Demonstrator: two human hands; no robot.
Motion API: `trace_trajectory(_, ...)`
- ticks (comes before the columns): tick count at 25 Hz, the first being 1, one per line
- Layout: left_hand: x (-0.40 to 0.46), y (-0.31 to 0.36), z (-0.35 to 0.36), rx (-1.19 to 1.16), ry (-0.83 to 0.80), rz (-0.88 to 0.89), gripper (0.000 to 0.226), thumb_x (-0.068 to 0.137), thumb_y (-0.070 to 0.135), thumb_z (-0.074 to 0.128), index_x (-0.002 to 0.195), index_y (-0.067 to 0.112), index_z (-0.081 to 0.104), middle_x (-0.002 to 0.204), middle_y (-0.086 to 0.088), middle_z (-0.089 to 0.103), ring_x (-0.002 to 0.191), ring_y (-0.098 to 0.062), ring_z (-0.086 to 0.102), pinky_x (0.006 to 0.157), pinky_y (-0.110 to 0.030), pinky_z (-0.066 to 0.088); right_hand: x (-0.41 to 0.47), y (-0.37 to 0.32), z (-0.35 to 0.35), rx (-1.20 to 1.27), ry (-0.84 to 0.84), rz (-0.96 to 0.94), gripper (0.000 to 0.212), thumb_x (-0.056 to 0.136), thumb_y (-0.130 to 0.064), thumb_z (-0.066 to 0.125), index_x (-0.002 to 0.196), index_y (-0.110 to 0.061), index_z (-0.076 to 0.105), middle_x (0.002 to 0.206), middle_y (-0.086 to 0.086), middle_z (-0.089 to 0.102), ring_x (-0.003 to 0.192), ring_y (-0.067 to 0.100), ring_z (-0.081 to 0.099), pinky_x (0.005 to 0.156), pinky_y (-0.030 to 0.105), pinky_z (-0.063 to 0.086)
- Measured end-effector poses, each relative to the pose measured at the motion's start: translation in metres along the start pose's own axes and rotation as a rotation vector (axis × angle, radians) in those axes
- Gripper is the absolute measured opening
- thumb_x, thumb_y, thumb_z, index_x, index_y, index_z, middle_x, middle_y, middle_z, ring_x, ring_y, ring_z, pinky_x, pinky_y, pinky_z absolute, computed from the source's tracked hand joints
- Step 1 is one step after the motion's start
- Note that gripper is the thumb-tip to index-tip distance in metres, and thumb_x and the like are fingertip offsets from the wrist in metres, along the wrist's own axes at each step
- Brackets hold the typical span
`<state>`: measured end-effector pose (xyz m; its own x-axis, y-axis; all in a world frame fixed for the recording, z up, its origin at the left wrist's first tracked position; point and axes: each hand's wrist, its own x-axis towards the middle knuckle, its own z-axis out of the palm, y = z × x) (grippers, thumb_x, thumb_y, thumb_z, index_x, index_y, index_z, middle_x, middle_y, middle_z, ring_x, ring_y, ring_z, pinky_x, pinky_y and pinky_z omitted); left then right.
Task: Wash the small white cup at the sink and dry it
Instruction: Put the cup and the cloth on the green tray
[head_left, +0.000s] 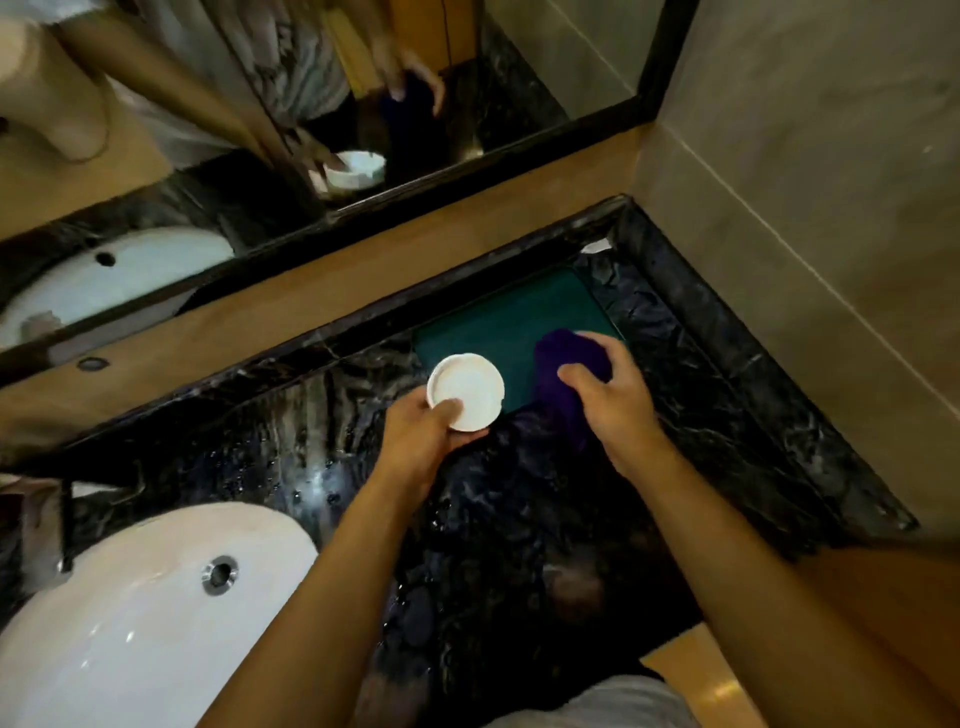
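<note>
Left hand (415, 431) holding cup (466, 391) over the worktop (519, 519), thumb inside the rim. Right hand (613, 400) gripping purple cloth (563, 387) just right of it. Sink (130, 623) near left.

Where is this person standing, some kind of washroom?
Most likely a bathroom vanity: a white basin set into a dark marble counter, with a wall mirror behind. The left hand holds a small white cup; the right hand grips a purple cloth.
</note>
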<state>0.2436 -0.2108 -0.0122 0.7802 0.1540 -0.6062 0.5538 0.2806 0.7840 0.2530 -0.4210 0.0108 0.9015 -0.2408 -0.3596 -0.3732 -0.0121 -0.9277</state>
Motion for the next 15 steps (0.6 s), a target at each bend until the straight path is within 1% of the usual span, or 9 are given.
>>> trace_trajectory(1,0.012,0.000,0.010,0.022,0.036,-0.001,0.017,0.091,-0.006,0.060,0.104,0.003,0.065,0.125,-0.025,0.063,0.100,-0.035,0.068,0.062,-0.037,0.063,0.022,0.000,-0.004,-0.115,0.001,-0.083,0.037,0.087,-0.017,0.071,0.118,-0.033,0.059,0.119,-0.008,0.061,0.100,0.004,0.062,0.080,0.011,0.052)
trace_trajectory(2,0.023,-0.001,0.018,0.029,0.068,-0.009,0.017,0.090,-0.005,0.061,0.104,0.002,0.065,0.124,-0.025,0.062,0.099,-0.035,0.068,0.061,-0.038,0.063,0.042,-0.001,-0.007,-0.191,0.002,-0.143,0.041,0.086,-0.019,0.072,0.120,-0.036,0.055,0.122,-0.010,0.058,0.101,0.003,0.058,0.077,0.005,0.047)
trace_trajectory(3,0.033,-0.001,0.025,0.030,0.098,-0.021,0.019,0.090,-0.005,0.062,0.108,0.001,0.065,0.125,-0.025,0.061,0.100,-0.036,0.067,0.061,-0.038,0.063,0.063,-0.001,-0.008,-0.248,0.004,-0.184,0.044,0.087,-0.022,0.073,0.123,-0.036,0.053,0.126,-0.010,0.056,0.104,0.006,0.056,0.077,0.004,0.043)
trace_trajectory(5,0.050,-0.003,0.034,0.004,0.150,-0.050,0.025,0.089,-0.005,0.063,0.114,-0.002,0.062,0.124,-0.025,0.061,0.102,-0.039,0.065,0.061,-0.038,0.063,0.101,0.002,-0.005,-0.352,-0.010,-0.241,0.048,0.087,-0.026,0.074,0.129,-0.034,0.051,0.131,-0.007,0.055,0.111,0.009,0.052,0.082,0.009,0.041)
trace_trajectory(7,0.059,-0.004,0.037,-0.048,0.182,-0.058,0.024,0.090,-0.006,0.062,0.114,-0.004,0.060,0.122,-0.025,0.061,0.099,-0.038,0.067,0.060,-0.037,0.063,0.125,0.009,0.002,-0.455,-0.051,-0.299,0.052,0.089,-0.028,0.074,0.136,-0.027,0.051,0.137,-0.001,0.056,0.115,0.012,0.052,0.091,0.017,0.042)
trace_trajectory(9,0.066,-0.005,0.039,-0.079,0.210,-0.067,0.021,0.091,-0.005,0.062,0.112,-0.005,0.059,0.120,-0.024,0.063,0.098,-0.038,0.068,0.060,-0.036,0.063,0.141,0.019,0.007,-0.528,-0.090,-0.324,0.054,0.090,-0.028,0.072,0.140,-0.022,0.051,0.143,0.005,0.055,0.125,0.020,0.052,0.100,0.027,0.044)
trace_trajectory(11,0.070,-0.005,0.037,-0.096,0.226,-0.080,0.017,0.092,-0.004,0.062,0.109,-0.004,0.061,0.117,-0.020,0.064,0.097,-0.036,0.069,0.062,-0.037,0.063,0.148,0.026,0.009,-0.560,-0.109,-0.309,0.055,0.090,-0.028,0.073,0.141,-0.019,0.052,0.143,0.008,0.054,0.128,0.024,0.051,0.105,0.035,0.046)
trace_trajectory(14,0.072,-0.006,0.037,-0.097,0.251,-0.101,0.025,0.093,-0.004,0.061,0.117,-0.009,0.059,0.115,-0.021,0.065,0.097,-0.036,0.070,0.061,-0.036,0.063,0.145,0.027,0.008,-0.652,-0.202,-0.284,0.058,0.090,-0.032,0.073,0.143,-0.019,0.052,0.145,0.011,0.048,0.131,0.028,0.047,0.109,0.041,0.044)
trace_trajectory(15,0.072,-0.005,0.037,-0.098,0.258,-0.110,0.027,0.093,-0.004,0.061,0.119,-0.010,0.058,0.113,-0.021,0.066,0.096,-0.035,0.070,0.060,-0.036,0.064,0.142,0.024,0.007,-0.726,-0.183,-0.309,0.058,0.090,-0.036,0.073,0.143,-0.020,0.053,0.146,0.012,0.044,0.133,0.031,0.043,0.110,0.043,0.043)
